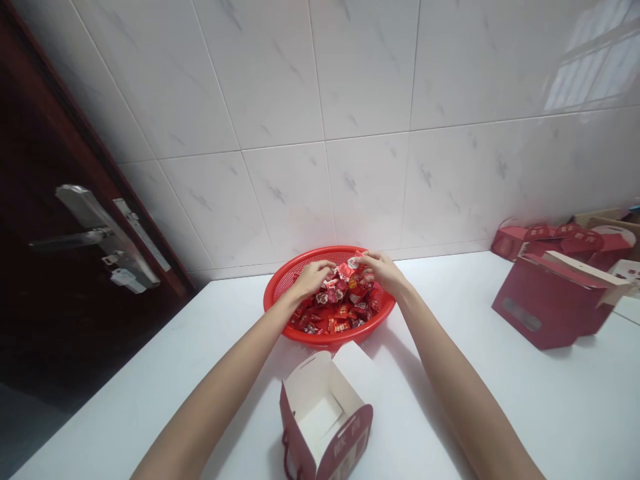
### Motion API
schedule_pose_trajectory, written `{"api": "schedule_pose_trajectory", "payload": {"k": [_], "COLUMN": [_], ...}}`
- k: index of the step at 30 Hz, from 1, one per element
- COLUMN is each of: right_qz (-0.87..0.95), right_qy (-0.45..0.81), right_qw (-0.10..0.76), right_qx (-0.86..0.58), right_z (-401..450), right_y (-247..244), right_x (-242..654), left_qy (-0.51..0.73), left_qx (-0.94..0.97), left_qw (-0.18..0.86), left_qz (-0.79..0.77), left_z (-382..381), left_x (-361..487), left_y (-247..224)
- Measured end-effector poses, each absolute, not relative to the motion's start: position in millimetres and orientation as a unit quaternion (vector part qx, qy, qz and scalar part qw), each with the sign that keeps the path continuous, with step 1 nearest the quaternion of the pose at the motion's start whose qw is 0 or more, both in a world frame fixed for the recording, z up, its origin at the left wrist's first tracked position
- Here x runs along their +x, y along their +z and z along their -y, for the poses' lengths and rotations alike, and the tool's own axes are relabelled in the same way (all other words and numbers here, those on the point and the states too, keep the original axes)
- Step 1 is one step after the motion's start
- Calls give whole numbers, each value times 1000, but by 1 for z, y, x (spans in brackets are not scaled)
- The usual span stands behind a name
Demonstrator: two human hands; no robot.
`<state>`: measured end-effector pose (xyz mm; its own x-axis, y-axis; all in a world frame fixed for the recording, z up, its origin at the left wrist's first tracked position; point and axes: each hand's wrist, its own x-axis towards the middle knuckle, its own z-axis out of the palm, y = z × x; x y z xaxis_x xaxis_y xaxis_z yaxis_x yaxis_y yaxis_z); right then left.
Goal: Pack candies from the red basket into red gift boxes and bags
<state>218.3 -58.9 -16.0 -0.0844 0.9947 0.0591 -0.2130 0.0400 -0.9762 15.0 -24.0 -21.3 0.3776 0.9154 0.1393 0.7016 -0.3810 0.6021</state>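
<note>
A red plastic basket [273, 300] with mesh sides holds many small wrapped candies [340, 310] in red, maroon and white. Over its left half is my left hand [314, 279], with fingers bent together around candy wrappers at the top of the pile. My right hand [383, 272] reaches over the right rim, its thumb and fingers closed on a red-and-white wrapped candy [353, 263]. In front of the basket, between my forearms, stands an open maroon gift box [345, 447] with a white inside and a cord handle. Its visible floor holds no candy.
Maroon gift boxes [545, 303] stand on the white table [450, 300] at the right, with several more boxes [575, 240] and a cardboard carton [620, 227] behind. A tiled wall [365, 187] borders the table's back. A dark door [50, 293] with a metal handle is at left.
</note>
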Motion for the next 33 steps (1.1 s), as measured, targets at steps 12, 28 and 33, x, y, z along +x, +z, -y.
{"api": "schedule_pose_trajectory", "payload": {"k": [12,28,33], "right_qz": [432,479,501], "right_qy": [593,576,573], "right_qw": [572,543,533], "right_qx": [-367,-378,-369], "right_z": [51,48,48], "right_y": [-21,-28,-29], "right_x": [222,221,222], "left_qy": [77,434,412], "left_qx": [818,699,694], "left_qw": [188,445,491], "left_qz": [-539,-354,-329], "left_z": [21,28,28], "left_x": [11,18,17], "left_y": [-37,-16,-17]}}
